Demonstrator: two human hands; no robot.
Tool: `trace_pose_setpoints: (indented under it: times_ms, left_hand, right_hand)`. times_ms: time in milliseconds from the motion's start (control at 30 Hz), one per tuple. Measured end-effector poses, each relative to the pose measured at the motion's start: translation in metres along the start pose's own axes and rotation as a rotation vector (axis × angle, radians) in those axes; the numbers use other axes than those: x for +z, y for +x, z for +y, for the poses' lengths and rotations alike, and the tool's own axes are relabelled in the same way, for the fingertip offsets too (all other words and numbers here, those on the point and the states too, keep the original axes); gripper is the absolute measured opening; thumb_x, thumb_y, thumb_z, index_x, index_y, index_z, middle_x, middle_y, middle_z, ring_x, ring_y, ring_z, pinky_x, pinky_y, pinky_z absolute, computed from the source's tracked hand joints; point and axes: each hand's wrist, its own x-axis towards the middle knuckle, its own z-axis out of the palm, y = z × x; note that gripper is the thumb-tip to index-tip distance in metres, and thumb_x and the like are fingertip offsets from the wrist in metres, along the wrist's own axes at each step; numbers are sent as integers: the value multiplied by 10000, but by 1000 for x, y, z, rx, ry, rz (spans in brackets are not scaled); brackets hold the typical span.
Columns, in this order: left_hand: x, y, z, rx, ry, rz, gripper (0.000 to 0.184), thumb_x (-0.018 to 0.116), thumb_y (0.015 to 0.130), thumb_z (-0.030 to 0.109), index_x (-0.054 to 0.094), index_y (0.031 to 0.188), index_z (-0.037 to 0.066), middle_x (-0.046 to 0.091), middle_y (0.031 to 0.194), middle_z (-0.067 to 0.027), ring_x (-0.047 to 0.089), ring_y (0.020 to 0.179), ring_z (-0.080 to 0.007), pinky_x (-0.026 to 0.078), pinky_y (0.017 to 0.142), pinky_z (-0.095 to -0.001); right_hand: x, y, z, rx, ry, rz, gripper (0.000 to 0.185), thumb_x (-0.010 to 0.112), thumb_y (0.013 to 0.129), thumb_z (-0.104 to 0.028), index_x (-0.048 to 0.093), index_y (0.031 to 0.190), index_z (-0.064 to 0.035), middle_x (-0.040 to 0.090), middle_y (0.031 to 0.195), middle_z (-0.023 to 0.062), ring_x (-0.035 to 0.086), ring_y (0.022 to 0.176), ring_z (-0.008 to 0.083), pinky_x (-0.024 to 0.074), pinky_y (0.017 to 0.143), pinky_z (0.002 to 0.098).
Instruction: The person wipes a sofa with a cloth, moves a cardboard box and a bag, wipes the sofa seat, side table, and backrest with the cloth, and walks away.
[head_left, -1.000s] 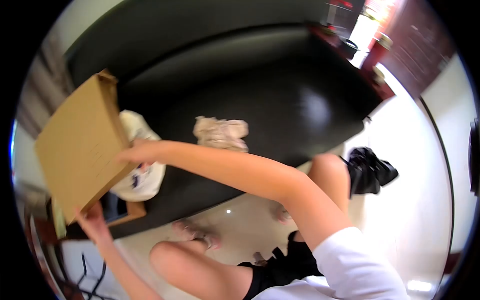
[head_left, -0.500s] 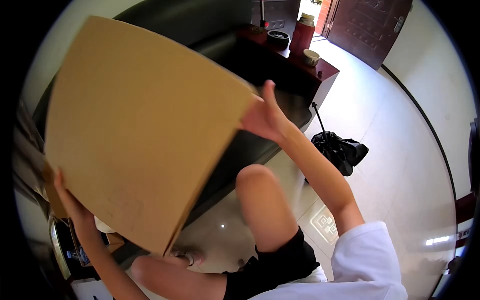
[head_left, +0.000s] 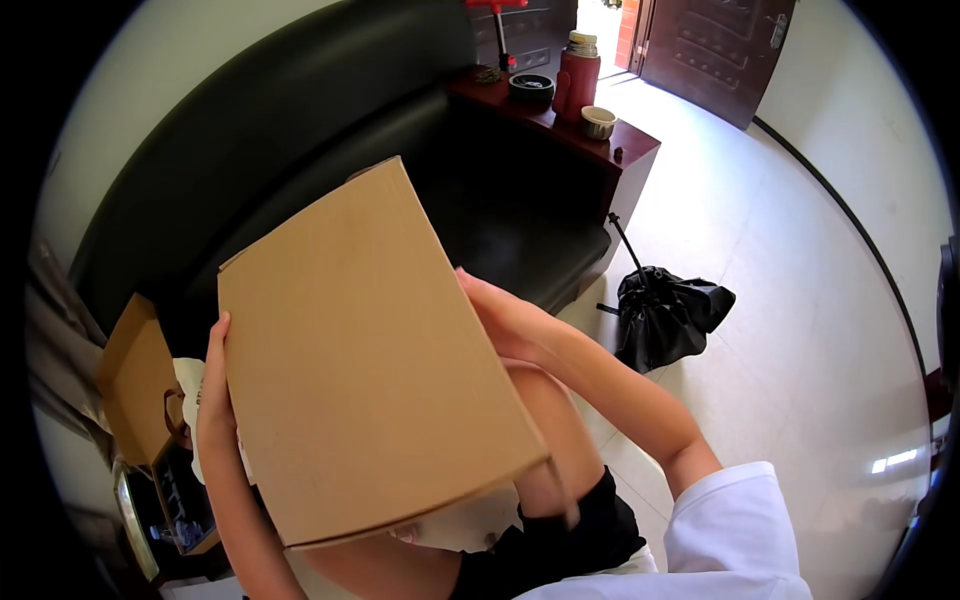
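Long black leather-look sofa (head_left: pixel 270 130) behind, large rectangular brown cardboard box (head_left: pixel 365 370) slanted over the person's bare legs (head_left: pixel 548 415), left hand (head_left: pixel 216 385) upright at its left edge, right hand (head_left: pixel 502 314) angled in at the right edge, fingers of both gripping the box

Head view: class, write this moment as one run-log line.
cardboard box: held between both hands | left hand: at left edge | right hand: at right edge | black sofa: beyond box
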Motion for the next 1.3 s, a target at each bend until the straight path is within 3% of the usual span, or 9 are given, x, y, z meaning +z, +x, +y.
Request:
trace_pose_setpoints:
  times_ms: [133,267,333,467,533,600,767,967,1300]
  left_hand:
    - [11,19,15,52,106,-5,701,413,940,581,485,1325,-1,555,1243,-149,546,1102,-211,428,933,-315]
    - [29,22,33,193,20,-188,817,369,951,606,270,1460,-25,444,1405,-218,479,1254,-273,356,1047,-374]
    - [47,9,37,206,50,-139,814,376,956,593,230,1481,-11,402,1437,-222,458,1279,-293,342,1065,-401]
    - [45,18,1,246,166,-319,708,425,981,498,256,1487,32,412,1436,-210,459,1287,-281,328,1086,-399]
    - [68,10,-17,265,437,-261,627,555,960,332,325,1456,24,454,1412,-163,504,1238,-268,367,1062,-386]
    - [78,-4,-46,504,707,-246,619,620,901,224,367,1415,-11,478,1385,-178,516,1215,-283,382,1049,-361]
    - [83,-61,-71,442,726,-354,578,622,894,209,406,1395,18,505,1342,-181,521,1205,-280,406,1018,-374]
    - [82,-63,-91,471,787,-353,455,612,871,180,502,1288,36,566,1209,-142,562,1112,-298,446,964,-376]
    - [80,-59,-100,563,861,-311,430,596,869,177,515,1265,31,563,1217,-146,547,1113,-333,440,961,-396]
  right_hand:
    - [-19,24,10,-14,358,126,582,538,961,-441,445,1378,-44,534,1327,80,517,1205,185,465,972,345]
    - [-59,32,19,-247,434,283,536,526,969,-414,462,1356,-49,570,1262,76,559,1135,189,496,924,342]
    - [-84,39,19,-419,389,369,513,521,973,-400,470,1345,-51,588,1229,74,579,1101,190,511,900,340]
    - [-124,60,25,-651,328,478,468,510,981,-373,487,1324,-56,624,1164,70,621,1031,194,541,852,337]
    - [-132,59,32,-573,264,599,446,502,984,-354,487,1316,-55,619,1168,77,620,1035,204,545,850,353]
    - [-139,60,33,-469,176,771,425,493,987,-333,486,1308,-55,613,1173,85,619,1039,214,548,848,370]
    - [-174,20,15,-354,-30,902,423,493,986,-329,483,1309,-56,611,1177,88,619,1040,219,547,849,375]
    - [-166,-41,67,-181,-94,890,420,493,986,-323,479,1310,-57,609,1181,93,618,1041,224,547,851,382]
    - [-147,74,55,-395,-22,735,416,492,984,-315,473,1312,-58,605,1188,99,616,1043,234,546,853,393]
